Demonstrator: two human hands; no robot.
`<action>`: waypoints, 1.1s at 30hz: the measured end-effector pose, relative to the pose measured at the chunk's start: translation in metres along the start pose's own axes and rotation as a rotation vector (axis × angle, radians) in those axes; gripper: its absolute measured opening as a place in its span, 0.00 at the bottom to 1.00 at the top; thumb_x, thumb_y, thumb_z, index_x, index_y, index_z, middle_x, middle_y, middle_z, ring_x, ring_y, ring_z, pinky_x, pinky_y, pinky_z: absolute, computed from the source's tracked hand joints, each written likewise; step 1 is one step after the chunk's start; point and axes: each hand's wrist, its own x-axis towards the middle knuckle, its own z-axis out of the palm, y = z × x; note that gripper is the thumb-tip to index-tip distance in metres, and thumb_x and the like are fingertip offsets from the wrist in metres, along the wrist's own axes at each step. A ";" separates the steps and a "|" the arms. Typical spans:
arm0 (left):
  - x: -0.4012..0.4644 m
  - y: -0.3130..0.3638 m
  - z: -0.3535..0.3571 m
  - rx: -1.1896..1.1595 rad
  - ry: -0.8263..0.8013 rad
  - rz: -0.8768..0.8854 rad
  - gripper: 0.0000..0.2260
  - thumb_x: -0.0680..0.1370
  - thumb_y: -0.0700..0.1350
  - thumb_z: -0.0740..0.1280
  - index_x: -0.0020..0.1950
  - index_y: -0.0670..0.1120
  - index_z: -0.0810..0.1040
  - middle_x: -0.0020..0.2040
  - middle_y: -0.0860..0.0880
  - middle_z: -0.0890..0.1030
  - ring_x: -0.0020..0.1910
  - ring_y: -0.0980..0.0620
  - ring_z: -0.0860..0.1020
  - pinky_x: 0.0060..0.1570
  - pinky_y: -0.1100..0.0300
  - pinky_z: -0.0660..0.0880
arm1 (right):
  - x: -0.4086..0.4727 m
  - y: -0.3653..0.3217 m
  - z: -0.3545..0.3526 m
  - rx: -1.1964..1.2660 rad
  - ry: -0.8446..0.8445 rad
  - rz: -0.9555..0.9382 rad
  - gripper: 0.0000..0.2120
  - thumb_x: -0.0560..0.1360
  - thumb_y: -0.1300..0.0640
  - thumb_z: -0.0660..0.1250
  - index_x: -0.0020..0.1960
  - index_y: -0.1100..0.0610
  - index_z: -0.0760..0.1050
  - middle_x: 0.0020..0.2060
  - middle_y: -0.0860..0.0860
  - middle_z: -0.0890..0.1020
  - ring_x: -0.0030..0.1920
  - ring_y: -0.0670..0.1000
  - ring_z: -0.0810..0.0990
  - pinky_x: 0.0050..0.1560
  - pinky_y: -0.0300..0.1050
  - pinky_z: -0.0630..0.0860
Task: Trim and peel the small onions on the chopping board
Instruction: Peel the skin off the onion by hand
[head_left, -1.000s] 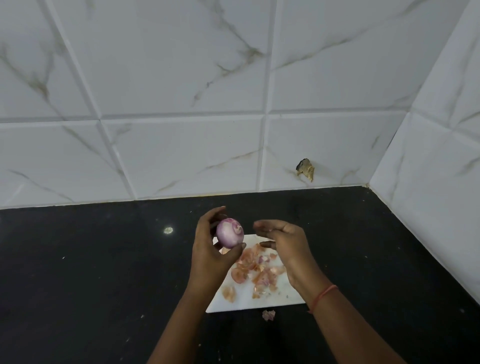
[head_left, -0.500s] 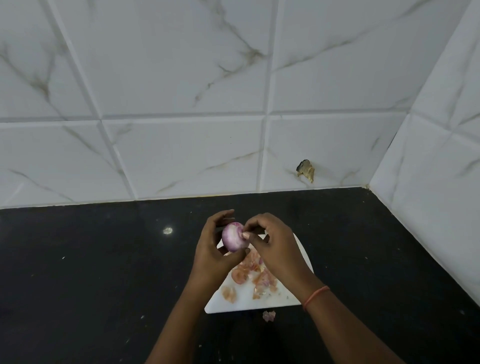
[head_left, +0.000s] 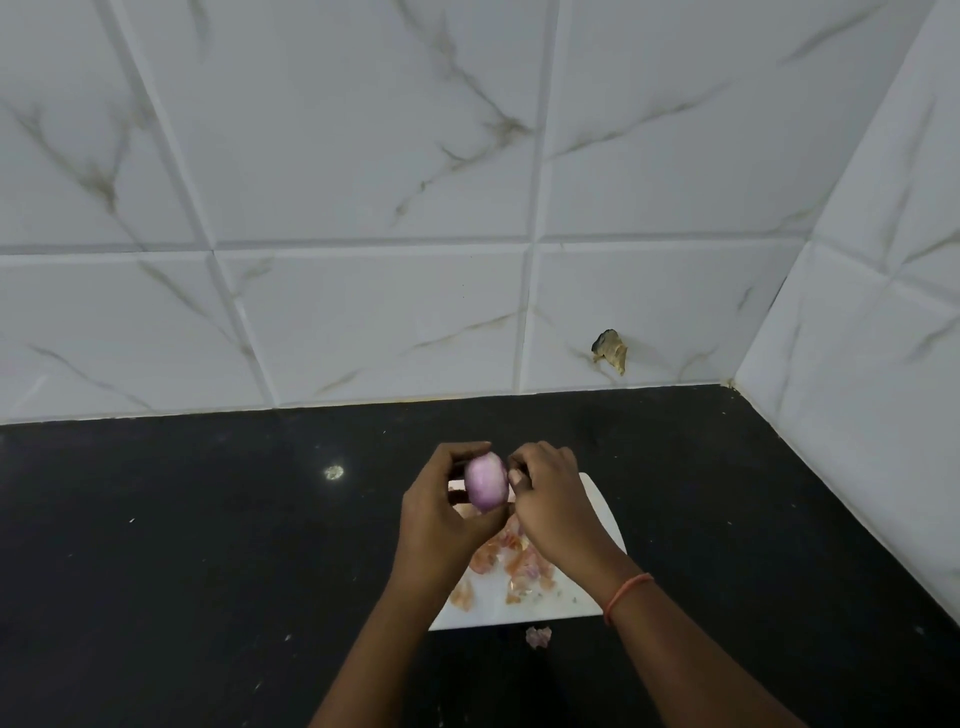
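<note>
Peeling looks nearly done: left hand (head_left: 441, 512) grips the pink onion (head_left: 485, 485) above the chopping board (head_left: 602, 512). Beside it, right hand (head_left: 545, 493) pinches its skin and probably must pull it off.

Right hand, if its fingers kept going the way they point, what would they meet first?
The right hand points its fingertips leftward at the onion held by the left hand; they already seem to touch its side, though depth is unclear.

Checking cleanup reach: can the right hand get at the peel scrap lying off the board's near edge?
Probably yes: the scrap lies bare on the counter, uncovered. The right hand is at the onion.
</note>
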 end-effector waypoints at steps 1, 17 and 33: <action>-0.001 0.000 0.002 0.037 0.020 0.027 0.26 0.67 0.35 0.80 0.60 0.52 0.78 0.56 0.57 0.81 0.56 0.56 0.80 0.49 0.65 0.79 | -0.001 0.000 0.001 0.015 0.000 0.017 0.07 0.81 0.60 0.57 0.54 0.56 0.74 0.48 0.45 0.71 0.55 0.47 0.68 0.50 0.38 0.66; 0.004 -0.004 -0.012 -0.299 -0.009 -0.235 0.26 0.68 0.39 0.80 0.63 0.51 0.79 0.61 0.51 0.82 0.60 0.48 0.81 0.54 0.53 0.82 | -0.017 -0.002 -0.017 0.398 0.338 -0.041 0.04 0.73 0.62 0.72 0.45 0.54 0.78 0.38 0.44 0.81 0.42 0.39 0.80 0.43 0.30 0.77; 0.003 0.008 -0.005 -0.111 0.044 -0.066 0.24 0.69 0.34 0.79 0.62 0.49 0.78 0.57 0.54 0.82 0.57 0.56 0.81 0.49 0.67 0.78 | -0.016 -0.002 -0.003 0.281 0.268 -0.185 0.03 0.75 0.59 0.71 0.46 0.52 0.79 0.42 0.43 0.79 0.44 0.41 0.78 0.42 0.29 0.74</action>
